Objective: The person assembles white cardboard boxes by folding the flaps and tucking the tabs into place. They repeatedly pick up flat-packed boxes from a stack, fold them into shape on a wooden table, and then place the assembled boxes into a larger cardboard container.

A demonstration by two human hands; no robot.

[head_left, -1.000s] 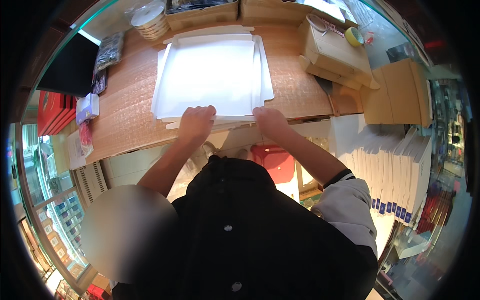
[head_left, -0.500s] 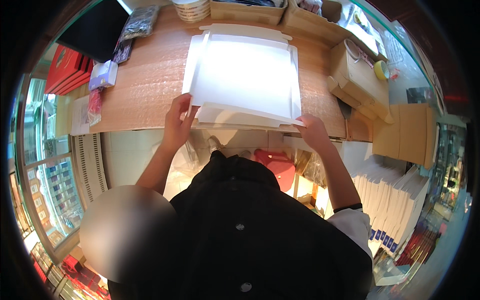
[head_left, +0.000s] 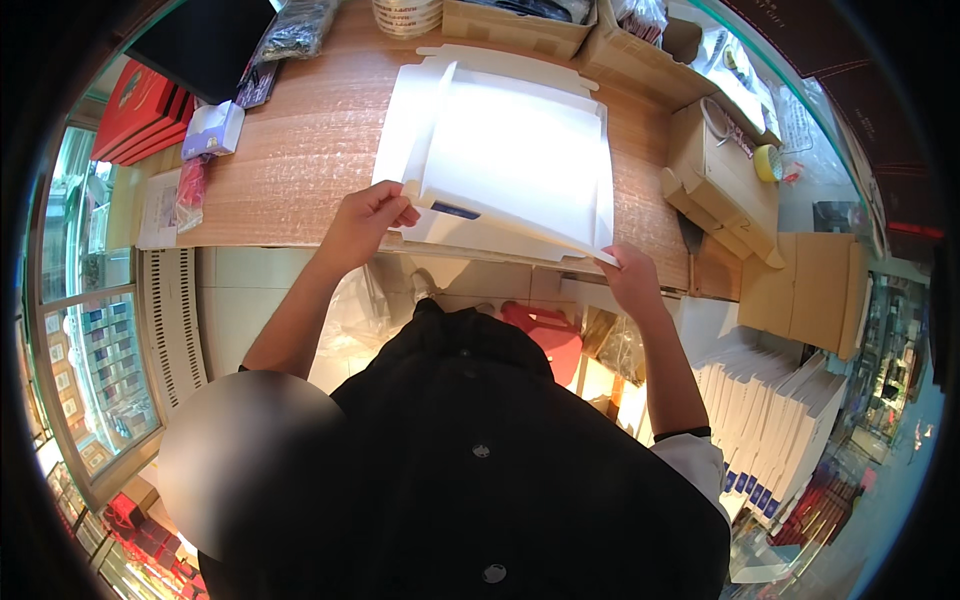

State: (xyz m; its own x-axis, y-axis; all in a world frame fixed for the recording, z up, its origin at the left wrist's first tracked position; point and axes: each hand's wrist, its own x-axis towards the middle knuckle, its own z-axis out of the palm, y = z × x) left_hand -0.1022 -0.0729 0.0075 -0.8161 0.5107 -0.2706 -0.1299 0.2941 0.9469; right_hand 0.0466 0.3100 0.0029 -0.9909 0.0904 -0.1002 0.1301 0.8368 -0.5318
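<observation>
A white cardboard box [head_left: 510, 150], partly folded, lies on the wooden table in front of me. Its left side wall stands up, and the front wall is raised at a slant with a dark blue label on it. At the front left corner, my left hand [head_left: 368, 225] is closed, its curled fingers on the cardboard edge. My right hand [head_left: 630, 278] pinches the front right corner between thumb and fingers. The box's far flap lies outspread toward the back of the table.
Red boxes [head_left: 140, 115] and a tissue pack [head_left: 212, 130] sit on the left. Brown cartons [head_left: 520, 28] line the back, with another carton [head_left: 715, 165] and a tape roll [head_left: 767, 163] at right. Flat white boxes [head_left: 770, 410] stand upright in a row at lower right.
The front wall has tilted up, bringing its blue label into view. The left wall stands higher. My left hand has shifted slightly right along the front corner; my right hand still holds its corner.
</observation>
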